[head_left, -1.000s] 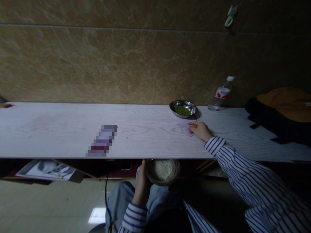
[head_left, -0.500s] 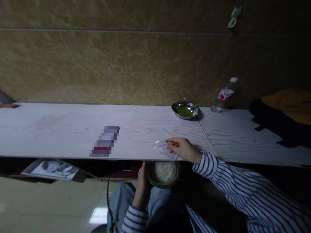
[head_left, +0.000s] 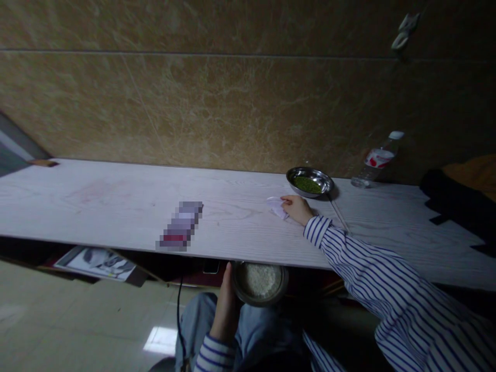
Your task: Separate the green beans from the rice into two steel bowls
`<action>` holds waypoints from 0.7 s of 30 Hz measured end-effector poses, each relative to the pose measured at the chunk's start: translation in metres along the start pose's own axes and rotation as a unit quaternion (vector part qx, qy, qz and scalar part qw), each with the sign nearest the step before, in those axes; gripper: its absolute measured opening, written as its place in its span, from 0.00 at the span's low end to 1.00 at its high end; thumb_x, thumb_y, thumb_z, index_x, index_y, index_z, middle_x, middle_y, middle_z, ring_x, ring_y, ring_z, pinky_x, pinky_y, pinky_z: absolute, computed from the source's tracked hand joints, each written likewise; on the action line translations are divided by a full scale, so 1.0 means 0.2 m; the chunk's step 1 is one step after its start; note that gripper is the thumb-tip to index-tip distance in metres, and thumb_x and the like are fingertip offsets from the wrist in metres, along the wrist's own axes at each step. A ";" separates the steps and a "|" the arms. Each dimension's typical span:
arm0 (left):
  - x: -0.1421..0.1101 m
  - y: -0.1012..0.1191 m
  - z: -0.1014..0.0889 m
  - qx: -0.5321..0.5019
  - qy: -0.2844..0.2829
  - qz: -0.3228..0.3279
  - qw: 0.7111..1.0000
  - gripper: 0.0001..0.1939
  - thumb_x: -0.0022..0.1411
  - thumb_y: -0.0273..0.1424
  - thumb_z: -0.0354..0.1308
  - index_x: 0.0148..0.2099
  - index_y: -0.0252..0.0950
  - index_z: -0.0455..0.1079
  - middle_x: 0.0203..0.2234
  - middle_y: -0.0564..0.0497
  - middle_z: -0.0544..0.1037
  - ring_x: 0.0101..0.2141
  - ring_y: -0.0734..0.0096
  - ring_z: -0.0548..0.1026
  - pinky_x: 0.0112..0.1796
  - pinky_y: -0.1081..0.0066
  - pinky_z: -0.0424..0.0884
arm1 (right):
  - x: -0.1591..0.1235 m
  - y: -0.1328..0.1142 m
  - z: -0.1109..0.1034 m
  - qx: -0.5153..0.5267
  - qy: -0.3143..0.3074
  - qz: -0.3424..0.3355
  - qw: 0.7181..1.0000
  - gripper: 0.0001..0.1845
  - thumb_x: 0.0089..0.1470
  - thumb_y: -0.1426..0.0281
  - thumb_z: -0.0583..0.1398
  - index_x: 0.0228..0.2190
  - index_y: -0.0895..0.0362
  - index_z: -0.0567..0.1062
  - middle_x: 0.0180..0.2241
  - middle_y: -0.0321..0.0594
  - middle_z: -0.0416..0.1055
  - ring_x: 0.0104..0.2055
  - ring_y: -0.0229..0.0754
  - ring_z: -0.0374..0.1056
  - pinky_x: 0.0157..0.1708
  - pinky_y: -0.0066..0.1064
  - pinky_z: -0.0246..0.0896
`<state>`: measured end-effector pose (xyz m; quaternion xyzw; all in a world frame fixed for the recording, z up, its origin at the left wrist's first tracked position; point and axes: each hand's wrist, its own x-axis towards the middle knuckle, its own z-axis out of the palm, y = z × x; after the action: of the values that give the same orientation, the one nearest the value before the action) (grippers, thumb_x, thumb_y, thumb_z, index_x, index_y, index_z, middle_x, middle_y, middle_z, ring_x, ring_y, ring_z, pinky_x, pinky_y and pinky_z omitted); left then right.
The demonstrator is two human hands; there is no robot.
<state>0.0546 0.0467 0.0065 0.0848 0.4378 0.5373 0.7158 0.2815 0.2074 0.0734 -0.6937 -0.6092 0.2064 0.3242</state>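
Note:
My left hand [head_left: 225, 305] grips the left side of a bowl [head_left: 285, 287] below the table's front edge, over my lap. White grains [head_left: 260, 280] that look like rice fill much of it. Over the tabletop, my right hand [head_left: 297, 208] pinches a crumpled white tissue [head_left: 277, 207] between thumb and fingers, at or just above the wood. Just behind that hand stands a shallow metal bowl [head_left: 329, 184] with small green pieces [head_left: 307, 184] in it, perhaps beans.
A pixelated flat item [head_left: 181, 226] lies left of centre on the white table [head_left: 127, 217]. A water bottle [head_left: 375, 160] and a dark and orange cloth item [head_left: 449, 196] are on the right. Beneath, a shelf holds a phone-like object [head_left: 211, 266] and a printed picture [head_left: 98, 262].
My right hand has moved from the front edge toward the metal bowl at the back, carrying the tissue. The left hand keeps its hold on the grain bowl. The view has shifted slightly left.

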 end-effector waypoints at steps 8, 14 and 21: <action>0.10 0.01 -0.03 -0.050 -0.030 0.015 0.998 0.23 0.69 0.40 0.50 0.59 0.34 0.71 0.58 0.45 0.73 0.67 0.66 0.53 0.65 0.66 0.42 | -0.30 -0.10 0.18 0.067 -0.157 -0.086 0.982 0.18 0.51 0.75 0.62 0.45 0.60 0.81 0.33 0.42 0.81 0.30 0.38 0.76 0.30 0.26 0.71; 0.13 0.02 -0.05 -0.064 0.003 -0.011 0.998 0.28 0.68 0.41 0.52 0.65 0.34 0.64 0.59 0.43 0.72 0.66 0.65 0.54 0.64 0.67 0.46 | -0.08 -0.10 0.04 -0.040 -0.065 -0.069 0.995 0.20 0.55 0.76 0.59 0.50 0.62 0.77 0.38 0.46 0.81 0.34 0.41 0.77 0.35 0.30 0.72; 0.10 0.08 -0.01 -0.044 0.047 -0.028 0.998 0.29 0.70 0.40 0.48 0.68 0.33 0.58 0.62 0.44 0.68 0.65 0.63 0.58 0.64 0.63 0.49 | 0.27 -0.20 -0.17 -0.218 0.037 -0.066 0.973 0.20 0.59 0.77 0.55 0.50 0.62 0.78 0.48 0.56 0.77 0.52 0.53 0.71 0.55 0.38 0.60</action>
<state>0.0432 0.0694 0.0035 0.0157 0.4489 0.5395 0.7122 0.2852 0.2553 0.1314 -0.7128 -0.6719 0.0209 0.2000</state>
